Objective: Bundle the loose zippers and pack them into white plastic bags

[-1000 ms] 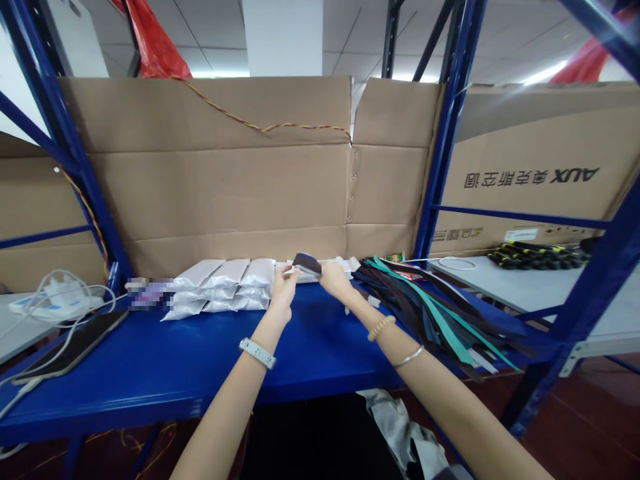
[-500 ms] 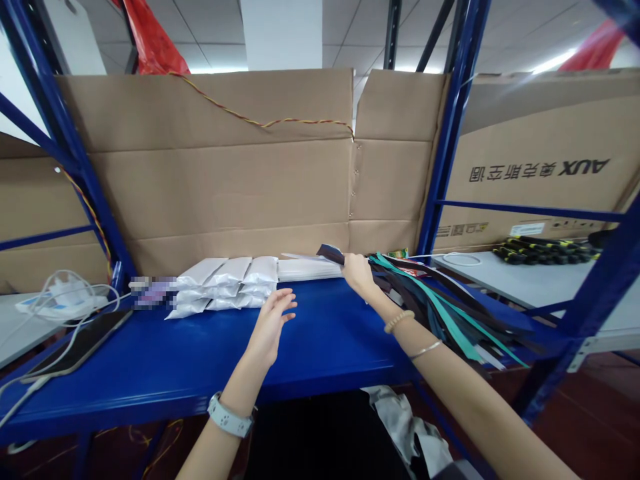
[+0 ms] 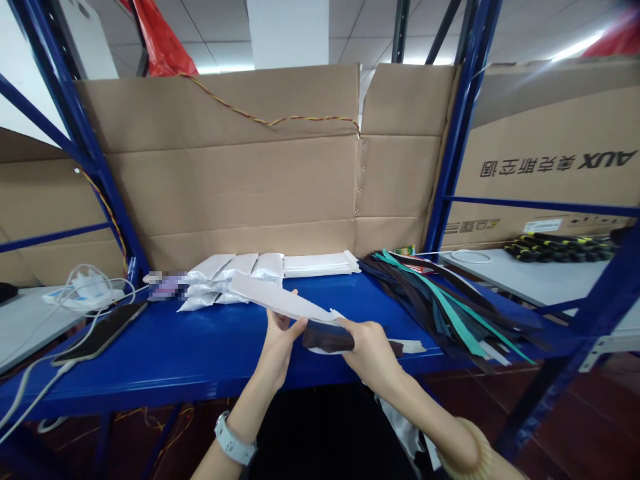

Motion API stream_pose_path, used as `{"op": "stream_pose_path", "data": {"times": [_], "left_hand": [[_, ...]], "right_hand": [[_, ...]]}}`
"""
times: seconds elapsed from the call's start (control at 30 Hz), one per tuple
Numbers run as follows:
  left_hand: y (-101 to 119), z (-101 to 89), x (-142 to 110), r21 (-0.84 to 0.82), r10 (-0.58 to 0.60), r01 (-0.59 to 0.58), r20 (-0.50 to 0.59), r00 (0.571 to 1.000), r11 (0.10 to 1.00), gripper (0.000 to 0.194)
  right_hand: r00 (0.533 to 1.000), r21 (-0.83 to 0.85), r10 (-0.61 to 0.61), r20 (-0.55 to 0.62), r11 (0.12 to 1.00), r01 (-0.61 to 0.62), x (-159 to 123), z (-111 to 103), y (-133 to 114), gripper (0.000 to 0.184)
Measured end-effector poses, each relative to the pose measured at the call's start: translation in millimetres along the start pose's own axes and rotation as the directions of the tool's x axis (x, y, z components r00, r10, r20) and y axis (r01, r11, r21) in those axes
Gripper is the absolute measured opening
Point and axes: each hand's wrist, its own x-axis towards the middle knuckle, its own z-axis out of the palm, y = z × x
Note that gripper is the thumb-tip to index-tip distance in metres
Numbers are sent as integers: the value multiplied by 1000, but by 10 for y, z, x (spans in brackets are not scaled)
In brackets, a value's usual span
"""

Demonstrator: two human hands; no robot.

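Observation:
My left hand (image 3: 280,337) grips the near end of a long flat white bag (image 3: 280,301) that slants up to the left over the blue shelf (image 3: 190,353). My right hand (image 3: 367,347) is closed on a dark folded strip (image 3: 327,338) at the bag's open end, just above the shelf's front edge. Behind them lie filled white bags (image 3: 230,283) in a row and a stack of flat empty white bags (image 3: 320,264). A fanned pile of dark and teal strips (image 3: 440,300) lies to the right.
Cardboard sheets (image 3: 240,180) wall the back of the shelf, framed by blue rack posts (image 3: 457,127). A phone (image 3: 103,330) with white cables and a charger (image 3: 85,290) lies at the left. A grey table (image 3: 530,280) with black-and-yellow items stands at the right.
My right hand drew back from the rear of the shelf toward me with the dark strip. My left hand, open a moment ago, now holds a white bag, and both hands meet near the front edge.

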Motion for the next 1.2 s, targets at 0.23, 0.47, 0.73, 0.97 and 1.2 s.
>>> {"op": "stream_pose_path", "data": {"times": [0.23, 0.47, 0.73, 0.97, 1.2], "left_hand": [[253, -365, 25, -81, 117, -114, 38, 992, 990, 54], [327, -625, 83, -63, 116, -117, -11, 993, 991, 54], [305, -643, 78, -65, 107, -113, -92, 990, 991, 55], [368, -602, 115, -120, 103, -119, -132, 986, 986, 41], [340, -604, 3, -137, -13, 2, -76, 997, 991, 56]], "right_hand": [[989, 214, 109, -101, 973, -85, -158, -347, 138, 25], [930, 565, 95, 356, 771, -294, -191, -398, 235, 33], [865, 645, 6, 502, 664, -379, -165, -127, 145, 27], [804, 627, -38, 593, 649, -431, -168, 114, 154, 21], [772, 636, -42, 634, 597, -490, -204, 251, 144, 20]]}}
